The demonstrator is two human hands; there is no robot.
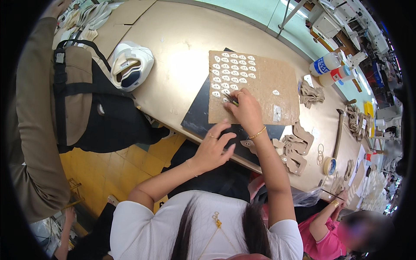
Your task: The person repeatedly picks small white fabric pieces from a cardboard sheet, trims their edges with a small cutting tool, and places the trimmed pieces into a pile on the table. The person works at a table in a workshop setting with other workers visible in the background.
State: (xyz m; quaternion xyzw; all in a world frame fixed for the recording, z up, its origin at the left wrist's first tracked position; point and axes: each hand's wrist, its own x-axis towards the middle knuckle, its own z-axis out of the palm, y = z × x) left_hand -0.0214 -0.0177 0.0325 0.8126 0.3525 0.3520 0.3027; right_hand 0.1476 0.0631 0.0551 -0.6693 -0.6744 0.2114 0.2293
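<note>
A brown board lies on a black mat, with rows of small white oval pieces on its left half. Over the lower left of those rows, my right hand is closed on dark, thin-tipped tweezers. Their tips point at a white piece in the lowest row; whether they grip it cannot be made out. My left hand is by the board's near edge, fingers spread and holding nothing. One lone white piece and a small clear patch sit on the board's right side.
Beige cut pieces lie right of the mat, near a tape roll and a hammer. Two bottles stand at the far right. A white shoe rests at left. Other people are at the left and lower right.
</note>
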